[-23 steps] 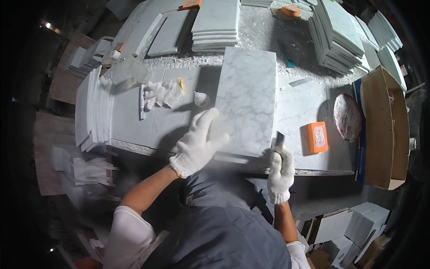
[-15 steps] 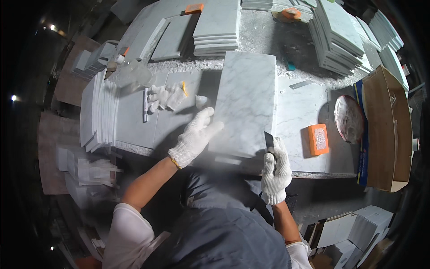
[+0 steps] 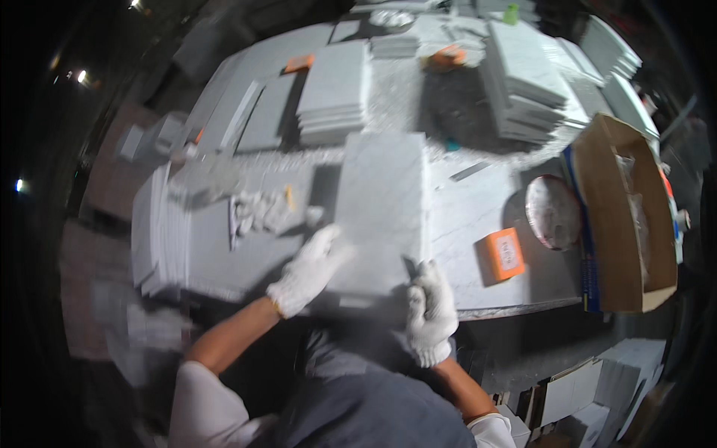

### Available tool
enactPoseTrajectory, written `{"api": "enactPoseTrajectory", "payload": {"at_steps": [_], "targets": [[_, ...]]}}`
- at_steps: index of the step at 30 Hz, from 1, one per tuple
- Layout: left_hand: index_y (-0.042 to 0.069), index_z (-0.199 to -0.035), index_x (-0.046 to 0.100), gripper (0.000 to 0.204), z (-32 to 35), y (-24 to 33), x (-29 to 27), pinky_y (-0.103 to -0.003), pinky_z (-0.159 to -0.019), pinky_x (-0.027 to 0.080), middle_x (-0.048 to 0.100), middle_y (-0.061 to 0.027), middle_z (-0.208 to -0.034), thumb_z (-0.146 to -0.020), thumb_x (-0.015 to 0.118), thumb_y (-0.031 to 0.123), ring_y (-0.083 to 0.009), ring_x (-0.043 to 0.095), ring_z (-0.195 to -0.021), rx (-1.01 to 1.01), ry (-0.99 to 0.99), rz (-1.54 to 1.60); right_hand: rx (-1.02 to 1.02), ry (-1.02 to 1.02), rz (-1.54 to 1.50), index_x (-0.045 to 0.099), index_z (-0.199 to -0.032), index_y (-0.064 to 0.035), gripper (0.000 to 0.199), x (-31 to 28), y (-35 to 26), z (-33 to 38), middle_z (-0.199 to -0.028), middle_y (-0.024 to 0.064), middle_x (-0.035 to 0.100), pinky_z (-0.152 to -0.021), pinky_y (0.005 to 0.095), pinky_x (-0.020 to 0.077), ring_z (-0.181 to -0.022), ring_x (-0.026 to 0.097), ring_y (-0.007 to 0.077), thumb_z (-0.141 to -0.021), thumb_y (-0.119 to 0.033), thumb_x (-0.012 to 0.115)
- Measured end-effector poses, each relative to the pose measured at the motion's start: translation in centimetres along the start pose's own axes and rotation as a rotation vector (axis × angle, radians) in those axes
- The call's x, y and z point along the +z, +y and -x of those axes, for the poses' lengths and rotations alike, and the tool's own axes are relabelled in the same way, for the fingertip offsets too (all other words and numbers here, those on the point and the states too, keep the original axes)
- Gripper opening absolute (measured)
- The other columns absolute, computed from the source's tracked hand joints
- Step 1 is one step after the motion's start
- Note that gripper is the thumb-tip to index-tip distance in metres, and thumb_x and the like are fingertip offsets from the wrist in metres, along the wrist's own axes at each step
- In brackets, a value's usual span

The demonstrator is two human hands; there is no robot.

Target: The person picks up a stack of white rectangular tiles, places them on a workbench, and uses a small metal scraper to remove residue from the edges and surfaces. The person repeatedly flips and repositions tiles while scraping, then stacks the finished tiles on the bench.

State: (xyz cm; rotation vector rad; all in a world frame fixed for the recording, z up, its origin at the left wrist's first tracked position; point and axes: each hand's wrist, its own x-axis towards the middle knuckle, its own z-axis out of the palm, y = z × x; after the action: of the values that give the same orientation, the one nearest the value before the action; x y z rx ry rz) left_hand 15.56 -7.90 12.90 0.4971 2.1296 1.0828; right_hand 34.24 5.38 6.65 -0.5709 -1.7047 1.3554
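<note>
In front of me lies a grey-veined white marble slab [image 3: 381,216], its near end at the table's front edge. My left hand [image 3: 305,270], in a white knit glove, is at the slab's left edge near its front corner, fingers stretched out and holding nothing. At the near right corner, my gloved right hand [image 3: 432,313] is closed on a small dark flat blade [image 3: 410,266], which points up beside the slab's edge. Its handle is hidden in the fingers. Motion blurs the picture, so whether the blade touches the slab is unclear.
Crumpled white gloves [image 3: 265,213] lie left of the slab. To the right are an orange block [image 3: 504,254], a round dish [image 3: 551,213] and an open cardboard box [image 3: 624,216]. Stacked slabs [image 3: 334,86] stand behind, with another upright stack [image 3: 159,231] at left.
The view has shifted, so the table sits lower and more of its far side shows. Both hands keep nearly the same places at the slab; the blade stays in my right hand.
</note>
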Motion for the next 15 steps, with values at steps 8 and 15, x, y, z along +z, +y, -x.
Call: {"api": "enactPoseTrajectory", "payload": {"at_steps": [8,15], "targets": [[-0.007,-0.154,0.032,0.075,-0.1,1.2,-0.4,-0.039,-0.119,0.033,0.04,-0.0235,-0.156,-0.098,0.067,0.028,-0.0339,0.039,-0.146,-0.031,-0.048,-0.024,-0.045,0.041,0.231,0.072,-0.096,-0.006,0.017,-0.6,-1.2,-0.3,-0.113,0.0192,0.072,-0.098,0.0432,0.0512,-0.111,0.067,0.0409,-0.098,-0.022,0.066],[-0.008,-0.153,0.034,0.072,0.0,2.2,-0.8,-0.027,-0.097,0.045,0.058,-0.0103,-0.136,-0.097,0.067,0.021,-0.0179,0.055,-0.121,-0.14,-0.04,0.119,-0.131,0.117,0.122,0.067,-0.101,0.0039,0.011,-0.6,-1.9,-1.1,-0.1,0.0224,0.068,-0.087,0.036,0.0528,-0.092,0.067,0.0364,-0.095,-0.006,0.068]]}}
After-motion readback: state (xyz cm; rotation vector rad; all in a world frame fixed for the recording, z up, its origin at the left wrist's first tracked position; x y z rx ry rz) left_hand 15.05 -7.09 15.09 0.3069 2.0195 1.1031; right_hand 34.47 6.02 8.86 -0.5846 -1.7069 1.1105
